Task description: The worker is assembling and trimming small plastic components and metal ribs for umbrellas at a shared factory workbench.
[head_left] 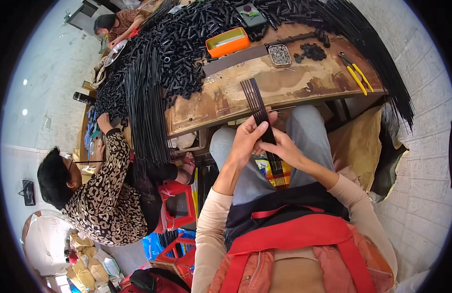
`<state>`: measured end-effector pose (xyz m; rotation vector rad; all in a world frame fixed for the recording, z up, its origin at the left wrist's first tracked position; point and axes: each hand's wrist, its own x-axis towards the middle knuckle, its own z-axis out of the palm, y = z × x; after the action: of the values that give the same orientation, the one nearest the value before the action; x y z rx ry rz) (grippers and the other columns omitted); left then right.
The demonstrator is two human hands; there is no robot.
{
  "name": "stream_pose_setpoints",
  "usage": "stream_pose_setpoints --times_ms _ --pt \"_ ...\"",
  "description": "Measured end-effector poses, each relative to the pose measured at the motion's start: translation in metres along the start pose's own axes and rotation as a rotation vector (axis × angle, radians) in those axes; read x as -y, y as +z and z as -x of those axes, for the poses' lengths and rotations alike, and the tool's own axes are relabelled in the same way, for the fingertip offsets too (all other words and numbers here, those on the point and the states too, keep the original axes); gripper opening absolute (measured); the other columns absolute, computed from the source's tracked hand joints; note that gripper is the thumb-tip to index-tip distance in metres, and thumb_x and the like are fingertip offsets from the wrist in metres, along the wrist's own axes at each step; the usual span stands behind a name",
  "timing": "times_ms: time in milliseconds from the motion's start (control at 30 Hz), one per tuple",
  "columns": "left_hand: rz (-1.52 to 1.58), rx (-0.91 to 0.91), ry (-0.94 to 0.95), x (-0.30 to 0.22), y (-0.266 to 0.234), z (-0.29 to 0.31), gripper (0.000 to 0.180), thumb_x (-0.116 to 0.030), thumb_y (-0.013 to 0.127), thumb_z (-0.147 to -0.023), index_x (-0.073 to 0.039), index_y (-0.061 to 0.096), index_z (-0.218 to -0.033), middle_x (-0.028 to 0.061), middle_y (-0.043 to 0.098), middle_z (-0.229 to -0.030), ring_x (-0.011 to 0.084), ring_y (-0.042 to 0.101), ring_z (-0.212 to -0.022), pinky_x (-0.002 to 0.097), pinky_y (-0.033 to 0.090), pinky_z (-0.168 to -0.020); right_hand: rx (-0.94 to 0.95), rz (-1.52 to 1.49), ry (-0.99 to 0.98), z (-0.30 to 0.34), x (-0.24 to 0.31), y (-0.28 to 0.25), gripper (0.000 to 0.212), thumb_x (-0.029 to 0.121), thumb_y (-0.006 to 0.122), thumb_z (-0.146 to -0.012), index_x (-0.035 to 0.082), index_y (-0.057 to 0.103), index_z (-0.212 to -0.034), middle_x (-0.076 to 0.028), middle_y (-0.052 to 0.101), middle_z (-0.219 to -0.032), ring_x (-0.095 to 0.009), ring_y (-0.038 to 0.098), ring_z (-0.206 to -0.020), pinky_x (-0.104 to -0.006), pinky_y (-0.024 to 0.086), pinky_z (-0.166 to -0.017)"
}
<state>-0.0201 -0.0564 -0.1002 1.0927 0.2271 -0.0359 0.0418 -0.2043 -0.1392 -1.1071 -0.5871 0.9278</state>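
Note:
Over my lap I hold several thin black rods side by side in a flat row, their upper ends slightly fanned. My left hand is closed round the middle of the row, with its thumb lying across the rods. Just below it, my right hand grips the same rods, with its thumb pressed on top. Its other fingers are partly hidden behind the rods. A fine light line, like a wire or needle, sticks out to the right near my fingertips; what holds it is unclear.
The wooden table ahead carries yellow-handled pliers, a clear box of small metal parts, an orange tray and heaped black fittings. Long black rods overhang its left edge. A co-worker sits at left, another farther off.

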Motion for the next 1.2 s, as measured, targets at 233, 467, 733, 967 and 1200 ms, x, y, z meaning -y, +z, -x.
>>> stream_pose_setpoints --times_ms 233,467,733,967,1200 --pt "0.105 0.006 0.094 0.004 0.012 0.001 0.034 -0.012 0.052 -0.100 0.000 0.052 -0.131 0.0130 0.062 -0.125 0.0210 0.062 -0.112 0.0334 0.051 -0.096 -0.254 0.180 -0.142 0.036 0.050 -0.045 0.041 0.009 0.058 -0.094 0.001 0.047 -0.133 -0.011 0.065 -0.106 -0.018 0.066 -0.090 -0.0312 0.054 -0.080" --pt "0.083 0.047 0.110 0.008 0.012 0.009 0.034 -0.012 0.052 -0.100 0.001 0.052 -0.131 0.0146 0.062 -0.125 0.0220 0.063 -0.111 0.0335 0.051 -0.096 -0.211 0.927 -0.348 0.026 0.102 -0.041 0.017 0.004 0.056 -0.094 -0.002 0.062 -0.109 -0.011 0.067 -0.089 -0.016 0.067 -0.078 -0.0270 0.053 -0.069" --pt "0.100 0.064 0.105 0.011 0.011 0.008 0.036 -0.014 0.054 -0.099 0.001 0.051 -0.132 0.0159 0.062 -0.124 0.0238 0.061 -0.114 0.0375 0.048 -0.102 -0.280 1.198 -0.618 0.000 0.122 -0.036 0.015 0.007 0.054 -0.095 -0.003 0.062 -0.104 -0.012 0.066 -0.087 -0.020 0.067 -0.081 -0.0323 0.051 -0.074" --pt "-0.117 0.009 0.198 0.000 0.009 0.011 0.034 -0.018 0.055 -0.099 -0.003 0.058 -0.130 0.0078 0.063 -0.126 0.0120 0.060 -0.108 0.0277 0.046 -0.096 0.387 0.453 0.164 0.015 0.039 -0.042 0.039 0.009 0.065 -0.088 -0.001 0.053 -0.124 -0.009 0.065 -0.113 -0.020 0.063 -0.104 -0.0331 0.049 -0.092" --pt "-0.137 -0.021 0.030 -0.004 0.000 0.027 0.046 -0.018 0.061 -0.095 -0.002 0.051 -0.137 0.0037 0.061 -0.122 0.0095 0.058 -0.099 0.0258 0.048 -0.086 -0.080 0.134 -0.002 0.008 0.013 0.008 0.025 0.013 0.057 -0.098 -0.002 0.055 -0.118 -0.008 0.066 -0.100 -0.015 0.066 -0.091 -0.0283 0.055 -0.082"
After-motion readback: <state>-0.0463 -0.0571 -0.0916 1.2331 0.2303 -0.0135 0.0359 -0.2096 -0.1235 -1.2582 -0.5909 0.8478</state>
